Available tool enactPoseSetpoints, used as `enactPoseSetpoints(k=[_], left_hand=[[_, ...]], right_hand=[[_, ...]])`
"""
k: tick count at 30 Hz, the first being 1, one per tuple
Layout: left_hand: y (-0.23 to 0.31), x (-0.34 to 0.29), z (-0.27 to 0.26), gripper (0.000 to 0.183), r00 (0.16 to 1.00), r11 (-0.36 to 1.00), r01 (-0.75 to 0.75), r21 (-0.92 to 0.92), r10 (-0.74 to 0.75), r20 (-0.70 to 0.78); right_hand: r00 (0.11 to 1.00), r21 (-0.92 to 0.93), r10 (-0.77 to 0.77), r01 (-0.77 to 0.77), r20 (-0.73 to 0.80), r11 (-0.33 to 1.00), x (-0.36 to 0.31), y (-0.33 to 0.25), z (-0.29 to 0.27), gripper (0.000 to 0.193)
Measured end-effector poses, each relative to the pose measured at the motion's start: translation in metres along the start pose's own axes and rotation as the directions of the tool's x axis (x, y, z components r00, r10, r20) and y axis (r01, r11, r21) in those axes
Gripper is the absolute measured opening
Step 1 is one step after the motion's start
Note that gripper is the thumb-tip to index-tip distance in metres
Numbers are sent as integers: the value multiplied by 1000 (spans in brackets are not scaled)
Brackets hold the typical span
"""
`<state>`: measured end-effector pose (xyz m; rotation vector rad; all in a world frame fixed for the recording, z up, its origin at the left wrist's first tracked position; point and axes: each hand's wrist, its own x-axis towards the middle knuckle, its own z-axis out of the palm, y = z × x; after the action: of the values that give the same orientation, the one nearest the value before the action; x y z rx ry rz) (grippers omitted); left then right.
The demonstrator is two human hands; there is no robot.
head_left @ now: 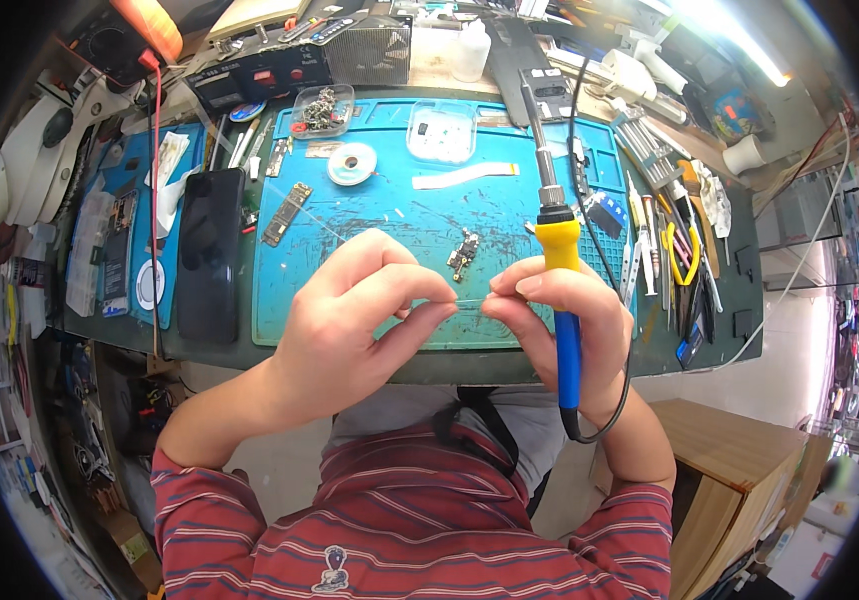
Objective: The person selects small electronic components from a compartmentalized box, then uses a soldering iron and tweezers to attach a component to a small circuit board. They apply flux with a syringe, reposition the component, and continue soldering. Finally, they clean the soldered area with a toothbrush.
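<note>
Soldering iron [557,240] noted: blue handle, yellow collar, bare metal shaft. Steadied within the right hand [579,310], tilted slightly left, tip aimed toward the far side. Fine pale wire [471,301] pinched near level between right and left hand [364,305] fingertips; its ends hidden by fingers.

A long, bright light [746,45] shines at two o'clock, and a brown wooden cupboard [729,432] sits at four o'clock. The big dark green surface [119,328] fills the middle. Pale floor [294,465] peeks out at seven o'clock.
</note>
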<state>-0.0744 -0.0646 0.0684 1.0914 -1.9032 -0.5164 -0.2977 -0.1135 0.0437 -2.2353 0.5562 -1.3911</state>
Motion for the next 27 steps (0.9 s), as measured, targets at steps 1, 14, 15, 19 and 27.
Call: enactPoseSetpoints(k=[1, 14, 15, 19, 27], left_hand=[[0, -1, 1, 19, 998, 998, 57, -15, -57, 6], [-15, -20, 26, 21, 975, 949, 199, 244, -168, -142], [-16, -20, 28, 22, 971, 945, 215, 245, -180, -155], [-17, -18, 34, 20, 968, 941, 215, 262, -170, -182], [-16, -15, 36, 24, 957, 933, 260, 250, -214, -197]], right_hand=[[1000, -6, 15, -15, -1, 1000, -2, 2, -1, 44], [784, 312, 605, -615, 139, 725, -32, -1, -62, 79], [771, 368, 626, -620, 118, 694, -34, 2, -61, 77], [750, 357, 635, -653, 182, 668, -28, 4, -65, 40], [602, 364, 772, -779, 205, 511, -23, 7, -63, 30]])
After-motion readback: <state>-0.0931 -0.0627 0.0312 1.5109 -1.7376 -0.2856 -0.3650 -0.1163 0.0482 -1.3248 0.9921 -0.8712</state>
